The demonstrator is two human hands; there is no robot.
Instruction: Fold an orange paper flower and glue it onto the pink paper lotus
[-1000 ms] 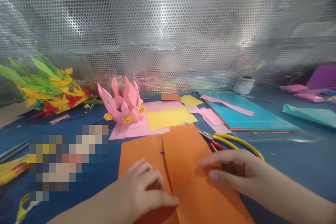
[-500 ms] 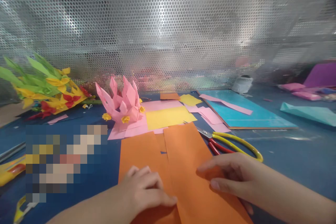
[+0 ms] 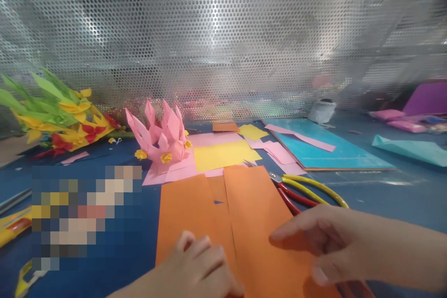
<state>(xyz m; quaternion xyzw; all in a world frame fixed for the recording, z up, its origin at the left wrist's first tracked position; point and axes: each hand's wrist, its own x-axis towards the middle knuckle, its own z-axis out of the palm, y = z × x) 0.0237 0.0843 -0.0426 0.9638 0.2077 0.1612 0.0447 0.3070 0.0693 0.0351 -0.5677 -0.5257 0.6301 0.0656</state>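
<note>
A sheet of orange paper (image 3: pixel 253 214) lies before me, its two long side panels folded toward the middle. Between the panels a narrow gap shows near the far end. My left hand (image 3: pixel 200 265) rests low on the left panel with its fingers curled against the paper and the thumb by the middle seam. My right hand (image 3: pixel 335 242) hovers over or lightly touches the right panel, index finger stretched out and thumb apart. Just beyond it lie scissors (image 3: pixel 307 191) with yellow and red handles, partly hidden by the hand and the paper.
A pink folded-paper crown (image 3: pixel 164 142) stands on pink sheets behind the orange paper, beside a yellow sheet (image 3: pixel 226 154). A blue board (image 3: pixel 335 144) lies right; a green and yellow paper piece (image 3: pixel 66 116) stands left. A perforated metal screen (image 3: pixel 223 32) closes the back.
My left hand has slid nearer to me and slightly right. My right hand has drawn right, its thumb farther from the index finger. The right panel's far end has shifted slightly right.
</note>
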